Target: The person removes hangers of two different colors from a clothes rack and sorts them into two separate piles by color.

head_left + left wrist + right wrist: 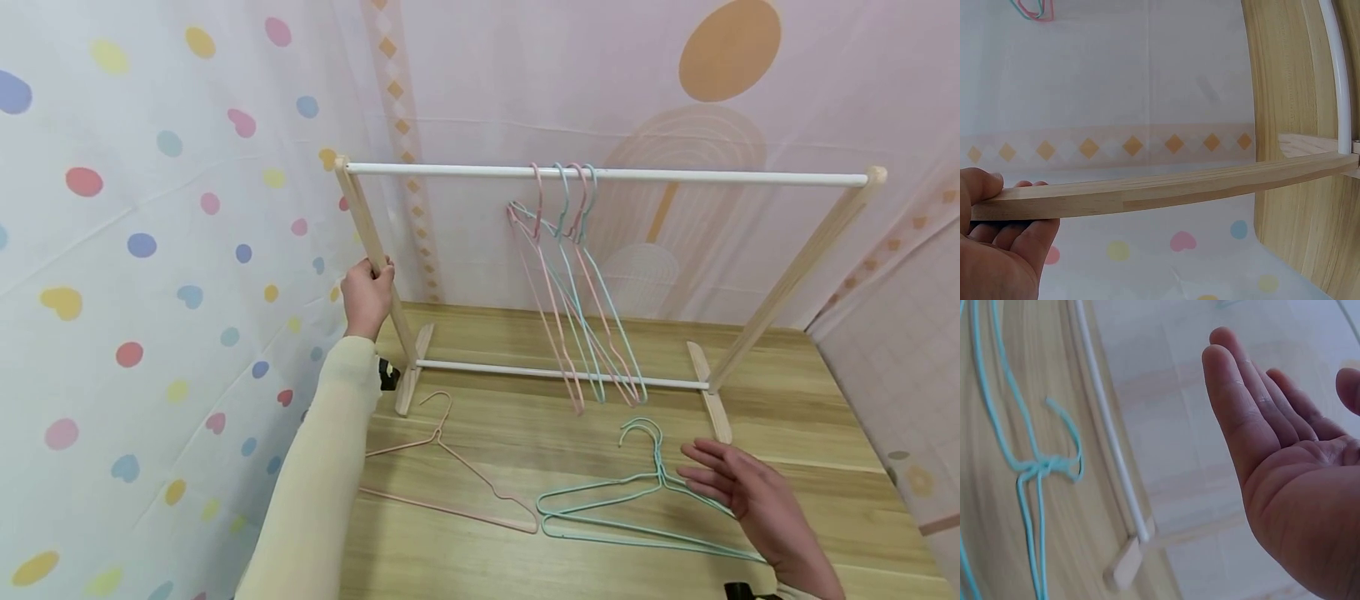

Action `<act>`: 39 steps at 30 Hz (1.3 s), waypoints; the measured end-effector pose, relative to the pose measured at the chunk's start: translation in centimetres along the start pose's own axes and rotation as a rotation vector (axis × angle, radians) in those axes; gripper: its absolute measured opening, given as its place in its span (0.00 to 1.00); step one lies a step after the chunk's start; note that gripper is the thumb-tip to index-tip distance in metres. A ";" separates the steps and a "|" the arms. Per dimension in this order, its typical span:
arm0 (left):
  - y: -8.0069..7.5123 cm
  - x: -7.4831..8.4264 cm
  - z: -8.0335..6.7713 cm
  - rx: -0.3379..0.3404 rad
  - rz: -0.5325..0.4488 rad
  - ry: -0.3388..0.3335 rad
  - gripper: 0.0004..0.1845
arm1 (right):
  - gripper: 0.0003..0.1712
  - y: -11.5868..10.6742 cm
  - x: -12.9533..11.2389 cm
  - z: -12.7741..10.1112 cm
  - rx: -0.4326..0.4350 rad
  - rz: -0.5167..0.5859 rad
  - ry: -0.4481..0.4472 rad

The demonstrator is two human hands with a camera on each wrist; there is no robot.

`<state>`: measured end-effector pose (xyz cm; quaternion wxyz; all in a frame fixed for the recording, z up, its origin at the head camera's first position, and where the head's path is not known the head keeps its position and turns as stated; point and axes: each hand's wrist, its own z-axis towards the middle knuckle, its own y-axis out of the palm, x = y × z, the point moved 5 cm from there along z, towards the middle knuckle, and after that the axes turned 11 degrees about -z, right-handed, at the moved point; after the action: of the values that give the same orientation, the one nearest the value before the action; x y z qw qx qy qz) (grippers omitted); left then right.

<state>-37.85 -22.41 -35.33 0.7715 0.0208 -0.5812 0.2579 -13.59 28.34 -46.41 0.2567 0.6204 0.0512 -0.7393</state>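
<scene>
A small wooden clothes rack [795, 275] with a white top rail [675, 175] stands on the wooden table [825, 500]. My left hand [367, 293] grips the rack's left upright [1166, 190]. Several pink and teal wire hangers [577, 308] hang from the rail. Two teal hangers [637, 492] lie on the table at the front right, and a pink hanger [450, 475] lies to their left. My right hand [738, 483] hovers flat and empty just above the teal hangers [1029, 469], fingers [1241, 406] straight.
A spotted curtain [150, 250] hangs close on the left and a patterned backdrop [675, 100] stands behind the rack. The table's right edge [885, 467] runs near the rack's right foot [708, 392]. A lower white rail [555, 375] joins the two feet.
</scene>
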 end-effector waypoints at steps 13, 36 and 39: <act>0.0 0.1 -0.1 0.006 0.009 -0.003 0.13 | 0.26 2.5 -0.5 3.0 0.030 -0.037 -0.064; 0.1 0.3 -0.1 0.001 0.016 0.012 0.14 | 0.32 4.3 -1.6 7.8 0.209 -0.148 0.015; 0.1 0.2 0.0 0.002 0.022 0.014 0.15 | 0.34 4.5 -1.7 8.4 0.230 -0.146 0.023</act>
<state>-37.84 -22.30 -35.20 0.7727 0.0134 -0.5756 0.2672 -18.86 21.72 -41.79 0.1289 0.6486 0.0142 -0.7500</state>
